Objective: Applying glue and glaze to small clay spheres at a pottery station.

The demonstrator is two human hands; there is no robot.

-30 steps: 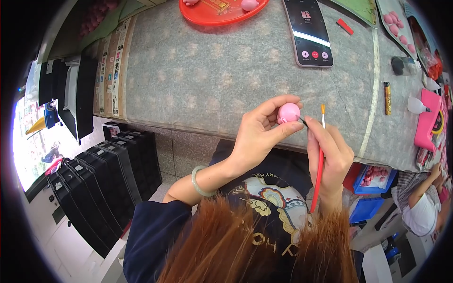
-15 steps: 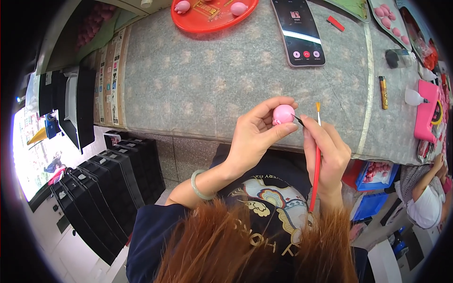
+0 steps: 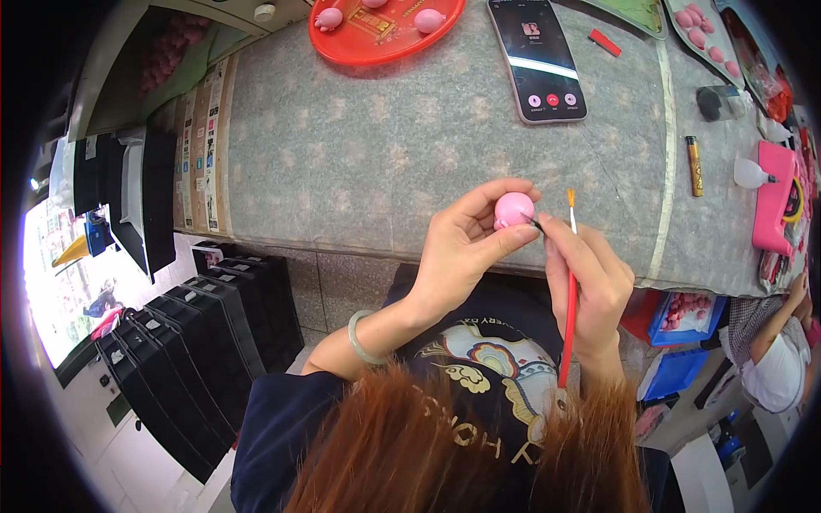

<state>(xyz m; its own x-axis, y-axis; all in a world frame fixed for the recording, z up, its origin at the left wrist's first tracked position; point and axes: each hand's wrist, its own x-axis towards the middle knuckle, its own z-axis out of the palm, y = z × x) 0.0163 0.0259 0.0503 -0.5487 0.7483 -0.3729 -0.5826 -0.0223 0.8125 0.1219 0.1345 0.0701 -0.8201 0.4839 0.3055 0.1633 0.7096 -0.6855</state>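
My left hand (image 3: 455, 250) is closed round a small, glossy pink figurine (image 3: 514, 208), pinched between thumb and fingers above the table's near edge. Small raised bits show on the figurine's lower left side. My right hand (image 3: 596, 278) is closed on two tools at once. One is a thin dark-tipped tool (image 3: 534, 223), like a fine brush, its point at the figurine's right side; most of its shaft is hidden by my fingers. The other is a red-handled paintbrush (image 3: 569, 333), tan bristles upward, lying between my fingers and apart from the figurine.
A red plate (image 3: 368, 56) with several pink figurines stands at the far side, beside a lit phone (image 3: 542, 73). Further right are a red piece (image 3: 605, 43), a gold-coloured tube (image 3: 694, 167) and a pink tape dispenser (image 3: 774, 197). Black cases (image 3: 175, 368) stand at lower left. Another person (image 3: 774, 368) is at far right.
The dark tip has shifted slightly lower against the figurine, and the paintbrush's bristles have moved a little left. Both hands keep their hold.
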